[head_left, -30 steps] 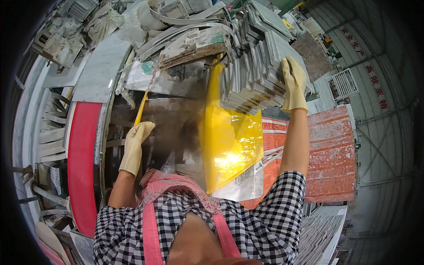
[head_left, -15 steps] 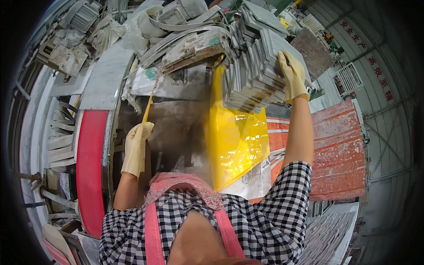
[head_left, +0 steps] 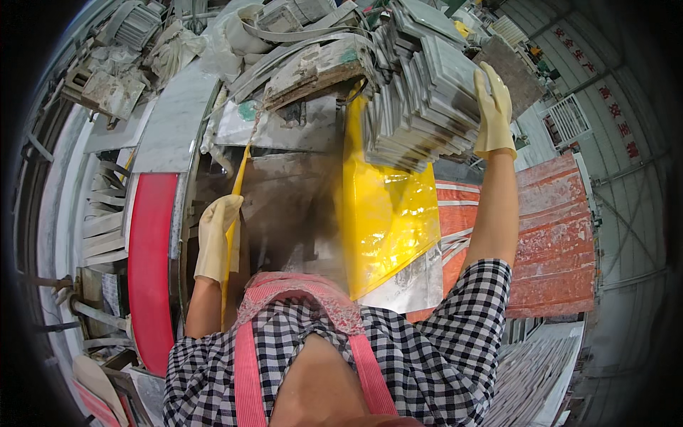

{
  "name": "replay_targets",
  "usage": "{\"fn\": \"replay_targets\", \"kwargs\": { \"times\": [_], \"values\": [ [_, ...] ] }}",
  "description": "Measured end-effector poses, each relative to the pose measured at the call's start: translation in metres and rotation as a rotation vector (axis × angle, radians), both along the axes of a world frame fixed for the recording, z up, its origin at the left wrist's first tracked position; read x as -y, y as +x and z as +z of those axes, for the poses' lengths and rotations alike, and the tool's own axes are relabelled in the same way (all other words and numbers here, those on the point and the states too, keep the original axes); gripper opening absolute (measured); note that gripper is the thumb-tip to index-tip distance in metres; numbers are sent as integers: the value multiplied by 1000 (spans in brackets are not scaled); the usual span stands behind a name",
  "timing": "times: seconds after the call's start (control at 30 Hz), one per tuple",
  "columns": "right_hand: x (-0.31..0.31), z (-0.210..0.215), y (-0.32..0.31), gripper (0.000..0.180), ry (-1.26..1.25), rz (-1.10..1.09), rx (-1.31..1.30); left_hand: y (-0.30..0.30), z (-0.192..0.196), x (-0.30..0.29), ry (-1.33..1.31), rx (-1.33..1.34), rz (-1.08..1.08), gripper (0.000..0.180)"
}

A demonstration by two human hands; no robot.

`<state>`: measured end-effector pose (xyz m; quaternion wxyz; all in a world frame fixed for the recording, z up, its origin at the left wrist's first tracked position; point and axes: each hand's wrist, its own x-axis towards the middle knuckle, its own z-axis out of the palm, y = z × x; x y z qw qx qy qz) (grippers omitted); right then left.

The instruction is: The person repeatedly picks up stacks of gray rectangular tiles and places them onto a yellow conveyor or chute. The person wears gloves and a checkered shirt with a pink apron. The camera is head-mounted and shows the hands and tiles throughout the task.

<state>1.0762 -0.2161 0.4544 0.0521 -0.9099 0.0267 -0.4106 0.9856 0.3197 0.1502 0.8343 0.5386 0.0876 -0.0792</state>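
Note:
My left hand (head_left: 219, 238), in a cream rubber glove, is closed on a narrow yellow strip (head_left: 245, 171). The strip runs up toward the grey slab and down past the wrist. My right hand (head_left: 494, 110), gloved the same way, has its fingers stretched upward beside the right end of a leaning stack of grey stone tiles (head_left: 423, 107). Whether its palm touches the outermost tile cannot be made out. Under the stack, a wet yellow plastic sheet (head_left: 388, 220) hangs over the surface.
A red belt or panel (head_left: 151, 263) lies left, below a pale marble slab (head_left: 173, 117). A worn wooden block (head_left: 316, 75) and a motor (head_left: 133, 27) are farther back. Orange-red sheeting (head_left: 544, 242) spreads at right, above more stacked slabs (head_left: 533, 377).
My right hand has moved right and slightly up, off the face of the outer tile. My left hand stays nearly in place; more of the yellow strip shows below it.

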Motion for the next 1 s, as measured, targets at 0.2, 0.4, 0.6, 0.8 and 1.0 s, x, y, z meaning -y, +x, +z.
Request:
{"fn": "replay_targets", "kwargs": {
  "times": [0.2, 0.4, 0.6, 0.8, 1.0],
  "values": [
    [-72, -2, -42, 28, 38, 202, 176, -4, 16, 6, 39, 45, 0, 29],
    [-126, -98, -100, 27, -27, 411, -165, 23, 2, -32, -9, -57, 204, 31],
    [-105, -231, -146, 31, 477, 208, -423, 59, -10, -92, 24, 65, 315, 35],
    [-86, -312, -175, 43, 265, 64, -414, 80, -46, -101, 1286, 312, 310, 50],
    [-96, -335, -188, 48, 209, -54, -612, 115, -84, -104, 1921, 288, 230, 60]
  ]
}}
